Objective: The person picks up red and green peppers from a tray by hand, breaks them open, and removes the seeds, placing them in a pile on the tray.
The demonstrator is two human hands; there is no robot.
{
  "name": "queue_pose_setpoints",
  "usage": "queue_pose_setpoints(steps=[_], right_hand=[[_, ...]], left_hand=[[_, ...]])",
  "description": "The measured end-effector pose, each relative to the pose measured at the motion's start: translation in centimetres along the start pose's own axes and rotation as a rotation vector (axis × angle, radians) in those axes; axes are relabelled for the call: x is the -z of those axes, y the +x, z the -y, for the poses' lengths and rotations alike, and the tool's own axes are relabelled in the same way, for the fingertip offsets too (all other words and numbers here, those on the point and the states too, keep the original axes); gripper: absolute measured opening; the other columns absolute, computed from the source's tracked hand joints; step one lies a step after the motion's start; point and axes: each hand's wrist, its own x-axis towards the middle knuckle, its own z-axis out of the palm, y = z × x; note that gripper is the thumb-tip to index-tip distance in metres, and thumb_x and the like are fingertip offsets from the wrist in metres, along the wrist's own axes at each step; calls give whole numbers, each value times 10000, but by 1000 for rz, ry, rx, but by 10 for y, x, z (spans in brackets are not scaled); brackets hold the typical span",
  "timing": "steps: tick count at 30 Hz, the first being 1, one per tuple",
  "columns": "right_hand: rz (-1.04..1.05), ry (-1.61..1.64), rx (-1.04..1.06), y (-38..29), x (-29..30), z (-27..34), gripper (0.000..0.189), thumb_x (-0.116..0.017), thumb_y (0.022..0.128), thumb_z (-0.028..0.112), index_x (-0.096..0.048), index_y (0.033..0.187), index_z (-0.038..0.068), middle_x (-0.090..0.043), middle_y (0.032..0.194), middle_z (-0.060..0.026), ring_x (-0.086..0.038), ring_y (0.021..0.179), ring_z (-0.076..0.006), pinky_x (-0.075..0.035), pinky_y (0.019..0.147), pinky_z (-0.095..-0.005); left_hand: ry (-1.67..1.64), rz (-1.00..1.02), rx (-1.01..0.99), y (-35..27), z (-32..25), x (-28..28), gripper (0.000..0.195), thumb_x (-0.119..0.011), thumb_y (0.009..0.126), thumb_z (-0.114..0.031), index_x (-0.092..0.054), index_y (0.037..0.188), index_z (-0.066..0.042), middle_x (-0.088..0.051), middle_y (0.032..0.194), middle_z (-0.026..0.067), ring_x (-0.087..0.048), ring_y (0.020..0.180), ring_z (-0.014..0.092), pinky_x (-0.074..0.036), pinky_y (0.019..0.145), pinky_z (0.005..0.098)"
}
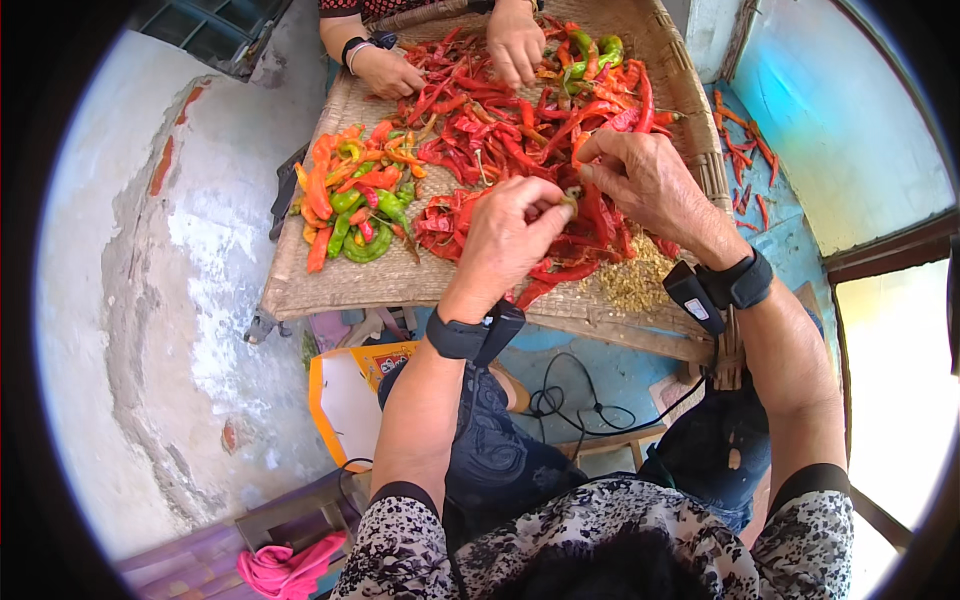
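Observation:
Red chili peppers (517, 142) cover much of a woven tray (352, 289). Over the near part of the pile, my left hand (514, 232) pinches a small greenish pepper piece (571, 204) between thumb and fingertips. My right hand (645, 176), just to its right, has thumb and fingers closed on an orange-red chili pepper (580, 147), partly hidden by the fingers. Pale yellow chili seeds (637, 277) lie heaped below my right hand. Orange and green peppers (356, 199) form a separate group at the tray's left side. Both wrists wear black straps with small devices.
Another person's hands (390, 73) (516, 46) touch peppers at the tray's far side. More green peppers (592, 56) lie at the far right. Red peppers (750, 146) are scattered on the blue floor. A black cable (600, 429), an orange-edged box (341, 409) and a pink cloth (289, 566) are below.

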Motion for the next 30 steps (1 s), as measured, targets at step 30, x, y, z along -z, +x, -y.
queue_pose_setpoints(steps=[30], right_hand=[[191, 84, -52, -2, 2, 4, 254, -678, 818, 99, -634, 1048, 1, -668, 751, -164, -671, 723, -351, -529, 646, -433]], left_hand=[[471, 101, -117, 10, 29, 0, 177, -645, 810, -57, -574, 963, -4, -576, 972, 155, -523, 918, 347, -442, 812, 446]])
